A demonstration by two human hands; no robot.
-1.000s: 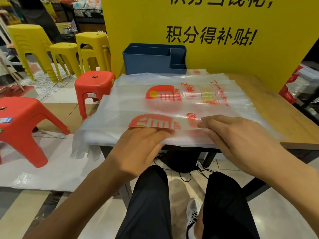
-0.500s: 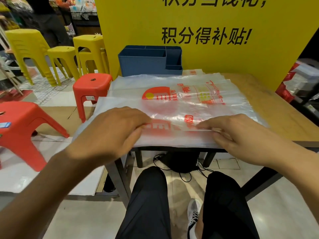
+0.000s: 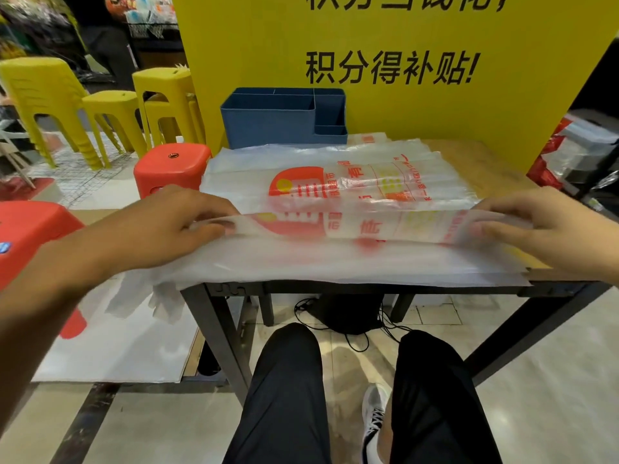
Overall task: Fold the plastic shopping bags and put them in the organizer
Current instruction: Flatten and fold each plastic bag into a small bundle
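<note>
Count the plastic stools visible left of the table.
5: a red stool beside the table, another red stool at the left edge, three yellow stools behind. Others may be hidden.

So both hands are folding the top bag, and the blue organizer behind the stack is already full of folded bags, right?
Not quite. The head view shows the blue organizer with no bags in it. Both the left hand and right hand do hold the top bag.

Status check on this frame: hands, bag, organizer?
Left hand and right hand each pinch an end of the top bag, fold half raised. Blue organizer behind the stack, looks empty. Nothing blocking.
</note>
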